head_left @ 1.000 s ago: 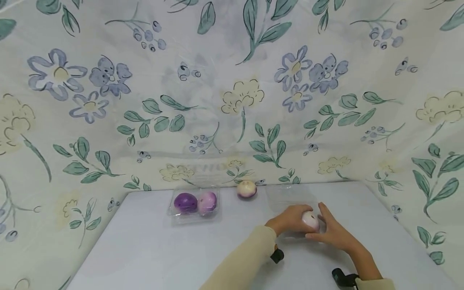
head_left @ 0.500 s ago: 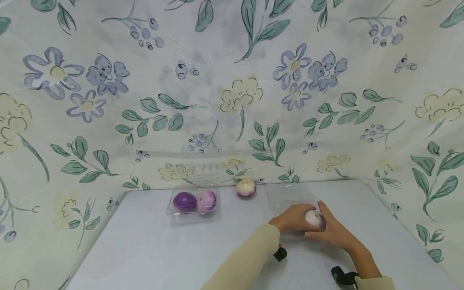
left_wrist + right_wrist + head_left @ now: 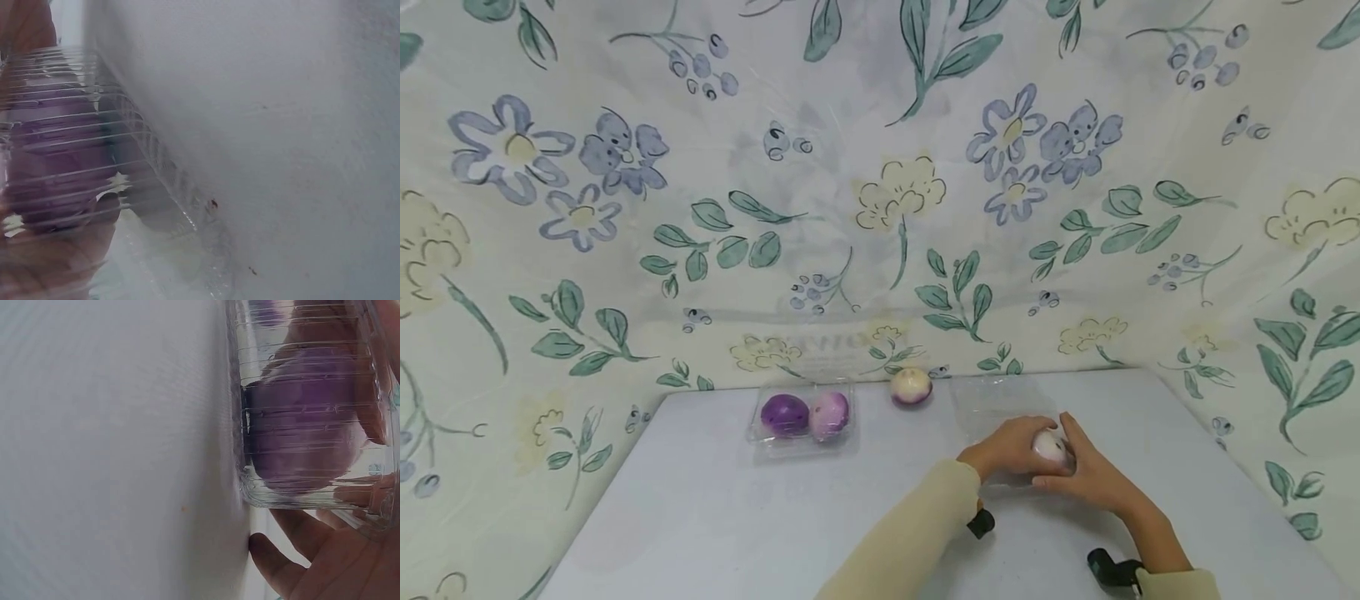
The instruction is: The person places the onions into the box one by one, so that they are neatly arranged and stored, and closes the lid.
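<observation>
A cloth printed with blue, green and yellow flowers (image 3: 820, 287) hangs behind a white tabletop (image 3: 700, 517). At left, a clear plastic box (image 3: 805, 452) holds a dark purple, rounded bulb (image 3: 785, 415) beside a pale pink-purple bulb (image 3: 830, 415). Near the tabletop's back edge, between that box and the hands, sits a cream bulb with a purple underside (image 3: 911, 387), loose and on its own.

Farther right, a person's left hand (image 3: 1015, 446), below a cream sleeve (image 3: 910, 529) and a small black wrist device (image 3: 981, 523), curls its fingers round a whitish, purple-tinged bulb (image 3: 1049, 447). The wrist views show that bulb through the ribbed wall of a second clear plastic box (image 3: 294, 501), standing on the tabletop; a clear flat panel (image 3: 1000, 398) extends behind the hands.

At far right, the person's right hand (image 3: 1097, 479) spreads thumb and forefinger apart, the whitish bulb between them; whether its fingers grip the bulb, the box or neither cannot be told. A second black device (image 3: 1108, 570) sits at that wrist.
</observation>
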Demonstrator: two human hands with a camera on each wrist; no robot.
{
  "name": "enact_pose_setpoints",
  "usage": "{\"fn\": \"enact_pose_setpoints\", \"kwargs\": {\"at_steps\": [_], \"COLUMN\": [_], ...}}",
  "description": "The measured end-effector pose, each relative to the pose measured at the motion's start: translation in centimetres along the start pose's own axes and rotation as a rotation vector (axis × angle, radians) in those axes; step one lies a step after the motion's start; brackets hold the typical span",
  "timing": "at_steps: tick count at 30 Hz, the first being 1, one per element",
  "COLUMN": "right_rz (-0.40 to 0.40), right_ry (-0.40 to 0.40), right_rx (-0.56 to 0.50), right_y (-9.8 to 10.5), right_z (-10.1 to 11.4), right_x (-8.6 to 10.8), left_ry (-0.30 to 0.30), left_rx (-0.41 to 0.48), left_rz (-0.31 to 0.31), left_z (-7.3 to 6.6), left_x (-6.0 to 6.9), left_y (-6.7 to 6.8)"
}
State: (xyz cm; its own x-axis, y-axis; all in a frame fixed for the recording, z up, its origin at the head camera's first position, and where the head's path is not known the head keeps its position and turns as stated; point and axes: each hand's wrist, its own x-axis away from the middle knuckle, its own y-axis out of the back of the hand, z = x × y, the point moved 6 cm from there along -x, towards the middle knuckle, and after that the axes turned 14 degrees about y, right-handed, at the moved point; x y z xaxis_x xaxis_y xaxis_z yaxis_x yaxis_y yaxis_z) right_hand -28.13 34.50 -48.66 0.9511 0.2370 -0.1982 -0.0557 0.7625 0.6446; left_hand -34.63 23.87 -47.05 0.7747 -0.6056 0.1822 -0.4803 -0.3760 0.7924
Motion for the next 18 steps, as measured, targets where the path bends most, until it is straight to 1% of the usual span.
{"fn": "enact_pose_setpoints", "kwargs": {"at_steps": [3,5,9,10,12,16,18], "right_rz": [-0.001,-0.002,-0.019,-0.020,-0.020,0.000,0.010], "right_ry": [-0.001,0.014,0.061,0.062,0.053,-0.002,-0.018], "right_rx": [-0.006,-0.016,-0.041,-0.039,-0.041,-0.033,-0.029], "right_y": [0.0,-0.2,-0.4,-0.4,-0.3,-0.3,-0.3], "right_z": [0.0,0.1,0.2,0.2,0.2,-0.1,0.0], "right_x": [0.0,0.0,-0.1,-0.1,-0.2,-0.1,0.0], "left_ry": [-0.024,-0.041,-0.094,-0.106,-0.128,-0.144,-0.152], "left_rx": [-0.020,-0.020,-0.001,0.002,0.000,-0.006,-0.006], "left_rz": [0.000,-0.007,-0.044,-0.053,-0.069,-0.083,-0.092], "left_z": [-0.2,-0.3,-0.4,-0.5,-0.7,-1.2,-1.4], "left_x": [0.1,0.4,0.8,0.9,1.2,1.8,2.1], "left_y": [0.1,0.2,0.6,0.8,1.1,2.1,2.8]}}
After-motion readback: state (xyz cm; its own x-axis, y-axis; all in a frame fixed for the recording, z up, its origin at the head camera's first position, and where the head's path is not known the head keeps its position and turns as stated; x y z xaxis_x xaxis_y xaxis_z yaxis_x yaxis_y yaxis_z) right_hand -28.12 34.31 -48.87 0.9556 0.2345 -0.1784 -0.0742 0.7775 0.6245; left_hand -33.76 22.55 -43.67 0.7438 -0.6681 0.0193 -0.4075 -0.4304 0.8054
